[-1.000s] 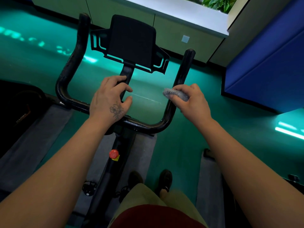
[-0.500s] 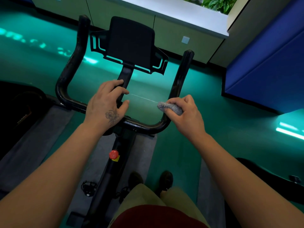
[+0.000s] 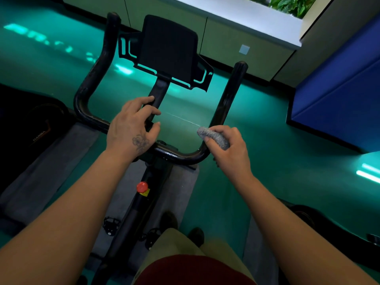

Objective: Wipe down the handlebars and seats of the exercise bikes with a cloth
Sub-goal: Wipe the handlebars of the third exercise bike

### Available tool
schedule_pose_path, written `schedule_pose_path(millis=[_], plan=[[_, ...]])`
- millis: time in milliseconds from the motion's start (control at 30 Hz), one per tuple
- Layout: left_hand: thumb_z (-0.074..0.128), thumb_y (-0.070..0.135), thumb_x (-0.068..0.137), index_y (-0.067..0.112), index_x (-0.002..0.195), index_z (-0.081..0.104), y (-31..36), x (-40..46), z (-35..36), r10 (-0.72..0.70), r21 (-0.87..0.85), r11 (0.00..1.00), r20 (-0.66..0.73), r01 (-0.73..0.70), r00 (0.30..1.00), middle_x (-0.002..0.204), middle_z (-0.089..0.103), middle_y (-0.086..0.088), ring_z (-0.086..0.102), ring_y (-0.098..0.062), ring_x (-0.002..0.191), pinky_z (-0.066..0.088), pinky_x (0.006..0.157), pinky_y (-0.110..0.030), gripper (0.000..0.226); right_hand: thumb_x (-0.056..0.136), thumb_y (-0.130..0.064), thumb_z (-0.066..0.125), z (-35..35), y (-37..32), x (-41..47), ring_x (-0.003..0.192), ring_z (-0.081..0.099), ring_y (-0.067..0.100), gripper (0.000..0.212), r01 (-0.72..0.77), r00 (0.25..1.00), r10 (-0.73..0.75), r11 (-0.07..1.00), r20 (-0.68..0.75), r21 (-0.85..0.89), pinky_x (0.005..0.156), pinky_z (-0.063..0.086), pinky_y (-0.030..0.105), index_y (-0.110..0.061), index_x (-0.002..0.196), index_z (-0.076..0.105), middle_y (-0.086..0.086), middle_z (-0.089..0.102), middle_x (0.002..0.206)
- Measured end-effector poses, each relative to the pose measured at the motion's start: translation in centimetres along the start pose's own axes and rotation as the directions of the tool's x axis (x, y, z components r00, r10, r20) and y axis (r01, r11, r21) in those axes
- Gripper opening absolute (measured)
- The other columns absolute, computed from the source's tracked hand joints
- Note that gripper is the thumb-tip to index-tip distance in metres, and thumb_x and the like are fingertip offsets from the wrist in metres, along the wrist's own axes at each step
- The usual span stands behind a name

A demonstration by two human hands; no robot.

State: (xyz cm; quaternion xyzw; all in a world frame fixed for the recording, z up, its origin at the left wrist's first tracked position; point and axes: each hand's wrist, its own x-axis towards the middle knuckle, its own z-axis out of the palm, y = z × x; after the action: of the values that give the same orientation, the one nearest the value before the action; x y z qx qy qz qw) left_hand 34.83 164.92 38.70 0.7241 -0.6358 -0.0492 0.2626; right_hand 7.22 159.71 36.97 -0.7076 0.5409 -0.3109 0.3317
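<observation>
1. At the bottom centre of the frame sit the person's dark red shirt (image 3: 193, 270) and tan trousers (image 3: 174, 241), with two dark shoes (image 3: 196, 235) on the floor just above them.
2. The bike's black frame (image 3: 131, 214) runs up from the lower centre, carrying a red knob (image 3: 142, 186) with a yellow label beneath it; a pedal (image 3: 111, 224) shows to its lower left.
3. Grey mats (image 3: 59, 153) lie on the green floor (image 3: 267, 145) under the bike and to its left.
4. The left hand (image 3: 131, 128), tattooed on its back, rests at the middle of the handlebar (image 3: 176, 156), fingers spread apart and bent over the stem (image 3: 159, 91).
5. The right hand (image 3: 230, 151), centre right, has its fingers curled tight on a grey cloth (image 3: 211, 136), which it holds against the right bend of the handlebar, where the bar turns upward.
6. Above the hands, the stem carries a black console (image 3: 168, 46) in the upper centre.
7. The handlebar's two ends rise at upper left and centre right of the console.
8. A blue pad (image 3: 339, 95) fills the right edge.
9. Pale cabinets (image 3: 246, 50) line the top, with green leaves (image 3: 287, 5) at the upper right.
</observation>
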Motion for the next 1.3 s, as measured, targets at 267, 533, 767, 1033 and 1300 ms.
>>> schedule_pose_path(millis=[267,533,767,1033,1300], plan=[[0.074,0.029,0.091,0.016,0.126,0.069,0.2,-2.4,0.2,-0.03,0.039,0.999,-0.045,0.031,0.999,0.146,0.059,-0.006,0.053,-0.028,0.132,0.043,0.112,-0.042,0.038,0.086,-0.06,0.074,-2.5,0.0,4.2,0.081,0.065,0.016,0.031,0.088,0.993,-0.079,0.99,0.083,-0.111,0.072,0.06,0.045,-0.046,0.113,0.069,-0.01,0.057,0.099],[0.066,0.045,0.093,0.018,0.142,0.06,1.8,-4.9,0.3,-0.124,0.009,0.992,-0.045,0.125,0.991,0.154,0.051,-0.002,0.04,-0.025,0.149,0.026,0.125,-0.041,0.057,0.09,-0.046,0.076,-1.3,0.5,1.5,0.086,0.063,0.015,0.022,0.089,0.996,-0.089,0.996,0.019,0.03,0.074,0.057,0.047,-0.037,0.11,0.072,-0.006,0.059,0.1],[0.065,0.05,0.093,0.023,0.147,0.056,2.2,-5.4,0.4,-0.163,-0.015,0.987,-0.048,0.162,0.985,0.16,0.047,0.002,0.031,-0.02,0.156,0.018,0.128,-0.043,0.061,0.091,-0.054,0.074,-1.9,0.8,-0.6,0.087,0.059,0.01,0.022,0.191,0.974,-0.187,0.981,0.129,-0.023,0.076,0.053,0.038,-0.043,0.11,0.071,-0.008,0.06,0.098],[0.068,0.046,0.098,0.024,0.149,0.055,2.0,-5.5,0.2,-0.149,-0.033,0.988,-0.041,0.148,0.988,0.161,0.046,0.003,0.029,-0.019,0.157,0.013,0.126,-0.037,0.056,0.087,-0.066,0.065,-3.6,0.4,5.2,0.079,0.071,0.026,0.034,0.126,0.989,-0.117,0.986,0.086,-0.105,0.067,0.062,0.05,-0.047,0.114,0.061,-0.012,0.058,0.104],[0.059,0.051,0.1,0.022,0.148,0.055,1.4,-5.7,0.8,-0.103,-0.003,0.995,-0.091,0.103,0.991,0.16,0.047,0.002,0.032,-0.02,0.155,0.023,0.127,-0.048,0.057,0.087,-0.056,0.072,-1.5,0.2,0.6,0.075,0.068,0.025,0.025,0.057,0.997,-0.057,0.998,0.047,0.016,0.063,0.06,0.051,-0.043,0.109,0.067,-0.013,0.059,0.103]])
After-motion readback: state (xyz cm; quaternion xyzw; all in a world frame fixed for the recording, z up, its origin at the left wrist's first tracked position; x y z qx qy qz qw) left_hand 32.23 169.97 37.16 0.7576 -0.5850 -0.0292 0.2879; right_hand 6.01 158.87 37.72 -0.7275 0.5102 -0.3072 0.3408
